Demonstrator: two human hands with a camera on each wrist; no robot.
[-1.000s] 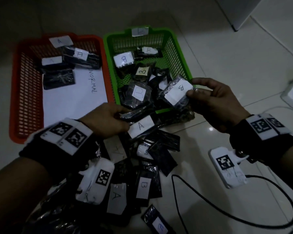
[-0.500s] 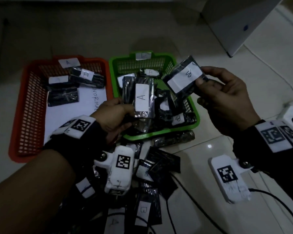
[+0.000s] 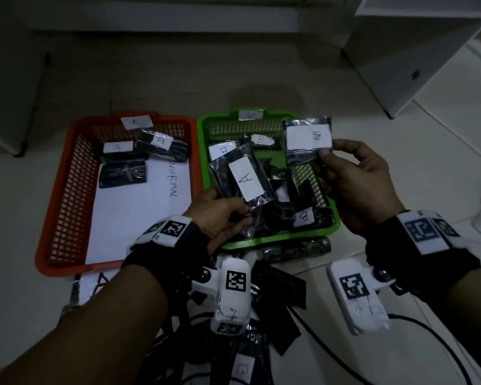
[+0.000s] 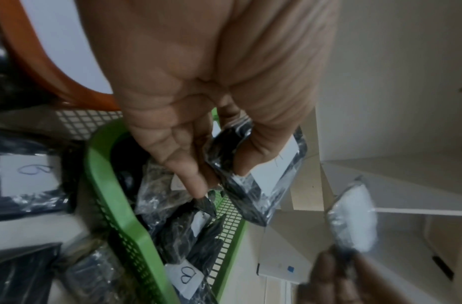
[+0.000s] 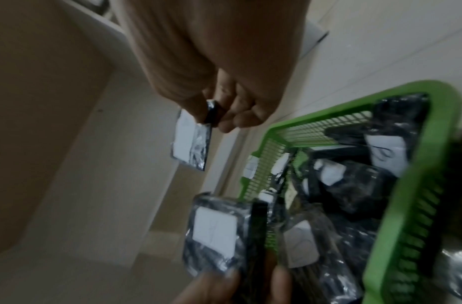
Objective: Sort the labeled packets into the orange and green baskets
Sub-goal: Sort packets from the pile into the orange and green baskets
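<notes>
My left hand (image 3: 222, 218) pinches the lower end of a dark packet labeled A (image 3: 245, 180), held up over the green basket (image 3: 264, 241). My right hand (image 3: 353, 173) pinches the lower edge of a packet labeled B (image 3: 307, 140) above the green basket's far right corner. The orange basket (image 3: 56, 207) on the left holds three packets, two with labels, on a white sheet. Several B packets fill the green basket. In the left wrist view, thumb and fingers (image 4: 191, 176) grip the A packet (image 4: 261, 185). The right wrist view shows the B packet (image 5: 191, 142) pinched.
Loose packets (image 3: 278, 298) lie on the tiled floor in front of the baskets, under my wrists. One packet (image 3: 297, 250) rests against the green basket's near rim. A black cable (image 3: 417, 334) runs across the floor at right. A white cabinet (image 3: 417, 51) stands at far right.
Both hands rose from the pile with their packets. The left lifted the A packet over the green basket; the right raised the B packet higher, toward the basket's far right corner.
</notes>
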